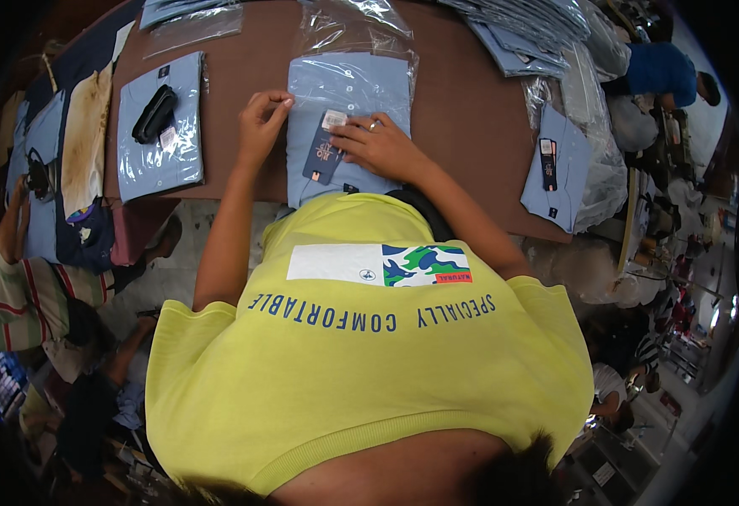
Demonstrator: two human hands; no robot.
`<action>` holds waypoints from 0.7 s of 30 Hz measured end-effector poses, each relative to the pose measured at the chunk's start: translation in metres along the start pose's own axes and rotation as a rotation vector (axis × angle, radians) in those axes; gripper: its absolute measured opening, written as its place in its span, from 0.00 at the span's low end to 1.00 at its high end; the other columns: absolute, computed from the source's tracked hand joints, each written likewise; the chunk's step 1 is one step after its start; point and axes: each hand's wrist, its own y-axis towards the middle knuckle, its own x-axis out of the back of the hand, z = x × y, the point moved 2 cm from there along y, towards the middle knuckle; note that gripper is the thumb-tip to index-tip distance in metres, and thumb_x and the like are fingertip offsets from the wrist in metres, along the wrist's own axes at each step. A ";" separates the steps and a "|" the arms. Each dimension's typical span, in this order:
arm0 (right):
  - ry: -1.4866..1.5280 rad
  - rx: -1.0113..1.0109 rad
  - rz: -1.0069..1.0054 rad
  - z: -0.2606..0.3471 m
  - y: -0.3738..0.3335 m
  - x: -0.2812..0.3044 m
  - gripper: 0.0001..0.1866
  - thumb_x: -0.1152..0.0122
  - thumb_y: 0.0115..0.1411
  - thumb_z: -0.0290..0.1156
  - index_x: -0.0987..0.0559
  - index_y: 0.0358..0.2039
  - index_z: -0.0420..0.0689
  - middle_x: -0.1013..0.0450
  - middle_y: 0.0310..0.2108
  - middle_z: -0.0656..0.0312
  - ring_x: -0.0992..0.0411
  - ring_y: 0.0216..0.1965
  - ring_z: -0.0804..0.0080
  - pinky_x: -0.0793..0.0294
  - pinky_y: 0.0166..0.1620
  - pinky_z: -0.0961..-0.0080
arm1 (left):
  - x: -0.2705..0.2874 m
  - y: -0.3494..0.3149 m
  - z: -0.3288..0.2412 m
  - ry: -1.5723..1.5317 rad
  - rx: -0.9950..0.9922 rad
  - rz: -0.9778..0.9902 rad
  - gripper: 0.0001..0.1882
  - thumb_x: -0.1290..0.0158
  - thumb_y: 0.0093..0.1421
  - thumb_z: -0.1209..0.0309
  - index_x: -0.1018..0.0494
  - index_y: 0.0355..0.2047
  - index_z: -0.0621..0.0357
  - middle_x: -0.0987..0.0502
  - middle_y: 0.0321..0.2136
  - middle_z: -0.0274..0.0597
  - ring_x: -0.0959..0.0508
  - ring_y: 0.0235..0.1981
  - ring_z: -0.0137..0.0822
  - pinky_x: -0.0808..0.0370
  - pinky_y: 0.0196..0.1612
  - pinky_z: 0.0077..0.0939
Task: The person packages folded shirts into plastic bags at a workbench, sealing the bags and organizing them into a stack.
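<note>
A folded light blue shirt lies on the table in front of me, with clear plastic film over its far part and beyond. On the shirt rests a dark blue hang tag with a white sticker. My left hand is closed in a pinch at the shirt's left edge; what sits between its fingertips is too small to make out. My right hand, wearing a ring, lies with fingers stretched over the shirt and the tag's right side. Its fingertips touch the tag near the sticker.
A bagged blue shirt with a black object on it lies left on the brown table. Stacked blue shirts stand far right, above another tagged shirt and loose plastic bags. A person in a striped shirt works at left.
</note>
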 end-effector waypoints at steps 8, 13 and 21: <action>-0.075 -0.482 -0.184 -0.048 -0.011 0.034 0.26 0.35 0.49 0.36 0.27 0.51 0.57 0.30 0.48 0.65 0.36 0.53 0.65 0.44 0.55 0.60 | 0.017 -0.029 -0.010 0.151 -0.141 0.310 0.04 0.45 0.54 0.77 0.23 0.31 0.61 0.21 0.36 0.40 0.26 0.45 0.39 0.32 0.50 0.33; 0.284 -0.685 0.187 -0.084 -0.027 0.029 0.16 0.35 0.48 0.34 0.24 0.39 0.54 0.29 0.39 0.67 0.35 0.46 0.68 0.45 0.51 0.64 | 0.013 -0.030 -0.012 0.184 -0.164 0.297 0.04 0.45 0.54 0.77 0.23 0.30 0.61 0.20 0.37 0.40 0.26 0.44 0.39 0.32 0.49 0.33; 0.370 -0.596 -0.031 -0.045 -0.067 0.032 0.06 0.37 0.47 0.31 0.25 0.25 0.49 0.28 0.27 0.69 0.32 0.36 0.67 0.42 0.45 0.67 | 0.019 -0.058 -0.024 0.190 -0.091 0.313 0.05 0.44 0.53 0.77 0.22 0.30 0.61 0.20 0.37 0.40 0.26 0.41 0.37 0.30 0.45 0.30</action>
